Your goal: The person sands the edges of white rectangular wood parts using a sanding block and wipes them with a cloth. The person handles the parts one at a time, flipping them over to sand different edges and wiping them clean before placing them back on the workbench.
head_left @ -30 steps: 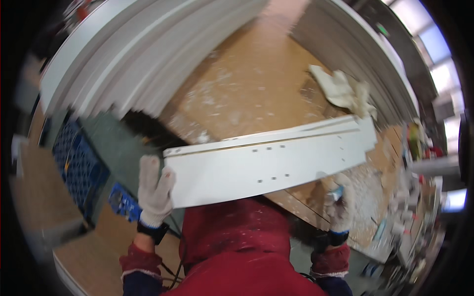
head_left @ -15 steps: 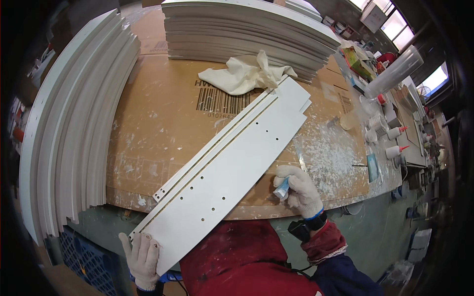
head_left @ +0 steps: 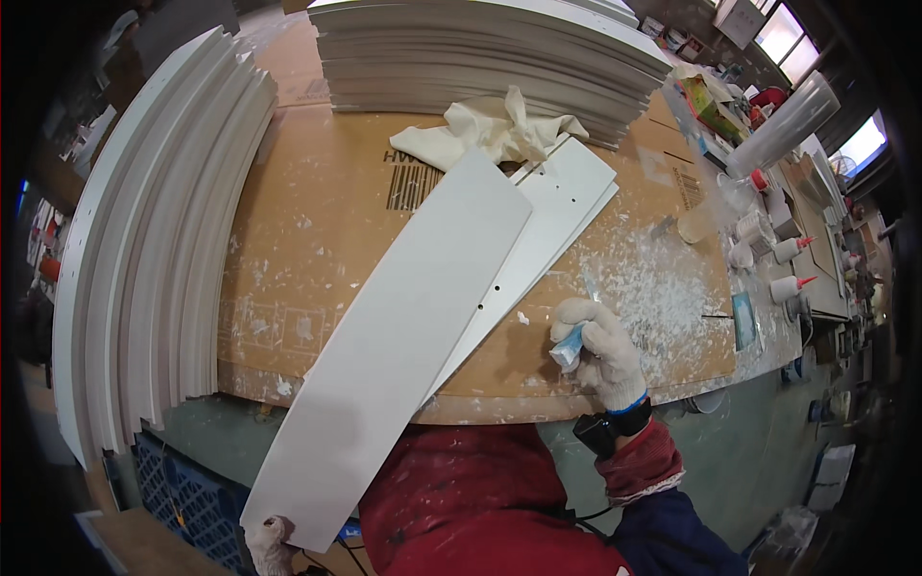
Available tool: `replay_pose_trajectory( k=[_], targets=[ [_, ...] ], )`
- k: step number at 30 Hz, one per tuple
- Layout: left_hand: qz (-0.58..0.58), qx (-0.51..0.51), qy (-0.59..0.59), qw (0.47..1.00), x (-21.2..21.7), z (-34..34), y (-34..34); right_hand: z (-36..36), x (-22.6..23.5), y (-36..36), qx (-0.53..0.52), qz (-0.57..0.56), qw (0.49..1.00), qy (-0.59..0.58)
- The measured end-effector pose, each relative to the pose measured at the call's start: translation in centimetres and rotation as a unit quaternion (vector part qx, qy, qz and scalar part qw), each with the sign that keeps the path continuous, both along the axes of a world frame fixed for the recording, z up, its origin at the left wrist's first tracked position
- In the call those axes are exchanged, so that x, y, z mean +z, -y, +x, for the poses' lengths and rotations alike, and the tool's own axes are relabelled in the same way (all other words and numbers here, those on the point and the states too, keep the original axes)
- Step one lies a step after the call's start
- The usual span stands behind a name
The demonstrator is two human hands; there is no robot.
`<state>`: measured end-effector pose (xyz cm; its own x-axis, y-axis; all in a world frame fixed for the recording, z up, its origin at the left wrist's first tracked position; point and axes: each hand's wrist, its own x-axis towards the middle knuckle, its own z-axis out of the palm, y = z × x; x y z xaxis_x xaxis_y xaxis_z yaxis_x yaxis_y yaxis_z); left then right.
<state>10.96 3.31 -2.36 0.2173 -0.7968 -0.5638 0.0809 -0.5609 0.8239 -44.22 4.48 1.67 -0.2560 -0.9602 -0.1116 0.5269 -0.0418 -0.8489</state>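
Observation:
My left hand (head_left: 270, 548), in a pale knitted glove, grips the near end of a white board (head_left: 384, 346). This board slants up and away to the right, its plain, smooth face showing. It partly covers another white board (head_left: 567, 197), which has small dark holes and lies on cardboard. My right hand (head_left: 607, 350), gloved too, is closed around a blue-and-white handle (head_left: 567, 348), apart from the boards on their right. A thin blade-like strip shows beyond its fingers, so it looks like a putty knife. Most of the left fingers are hidden.
Stacks of white boards stand at the left (head_left: 154, 250) and far side (head_left: 480, 72). A cream cloth (head_left: 495, 130) lies by the boards' far end. White flakes cover the cardboard (head_left: 317, 240) at right, near red-tipped bottles (head_left: 788, 288) and a clear roll (head_left: 783, 125).
The upper board's grooved, drilled face has given way to a plain one, and its near end is lifted with my left hand lower. My right hand keeps its hold on the handle.

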Motion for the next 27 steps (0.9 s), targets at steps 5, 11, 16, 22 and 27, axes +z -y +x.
replay_pose_trajectory(
  k=[5,11,16,22,27],
  targets=[
    [-0.019,-0.039,-0.016,0.999,0.3,0.3,-0.7,-0.7,1.4,0.2,-0.047,0.03,0.997,-0.06],
    [-0.045,-0.072,-0.12,0.989,-3.4,3.6,-1.8,-1.4,2.4,1.4,-0.049,0.025,0.996,-0.071],
    [-0.034,-0.026,-0.075,0.996,-2.6,1.0,-1.3,-1.9,2.6,2.5,-0.049,0.032,0.993,-0.098],
    [-0.033,-0.024,-0.1,0.994,-1.4,-0.3,-1.3,-2.4,2.3,4.5,-0.067,0.019,0.992,-0.107],
    [-0.015,-0.06,-0.144,0.988,-1.3,0.1,-0.9,-5.5,1.0,4.1,-0.182,-0.014,0.979,-0.086]
  ],
)
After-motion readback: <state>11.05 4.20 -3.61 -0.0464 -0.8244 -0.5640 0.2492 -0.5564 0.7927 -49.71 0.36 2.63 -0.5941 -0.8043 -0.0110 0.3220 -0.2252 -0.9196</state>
